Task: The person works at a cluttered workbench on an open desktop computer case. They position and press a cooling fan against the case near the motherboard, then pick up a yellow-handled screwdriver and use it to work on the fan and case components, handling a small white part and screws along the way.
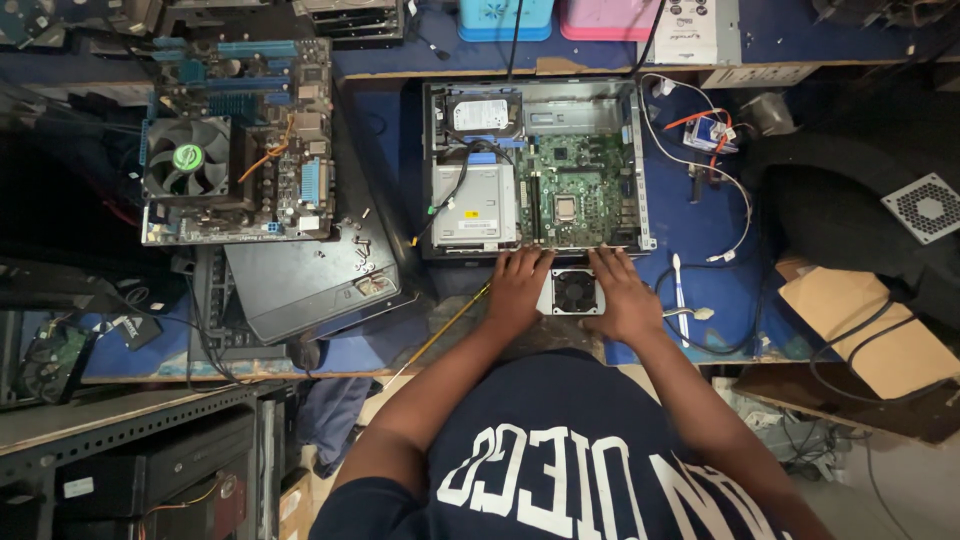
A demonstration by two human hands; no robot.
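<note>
Cooler fan (575, 291), small square black one, sits at the workbench's (700, 225) near edge, right below the open desktop case (535, 165). Left hand (518, 288) and right hand (622, 295) flank it, fingers spread flat, touching its sides, gripping nothing.

A white rectangular label (480, 113) with dark print covers the hard drive, upper centre of the frame. Just below it, a small yellow sticker (470, 213) sits on the grey optical drive. At the top edge, right of centre, lies a white printed box (697, 32) with black markings. A round green sticker (188, 157) marks the fan hub at upper left. A small white label (78, 487) shows on dark equipment at lower left.
</note>
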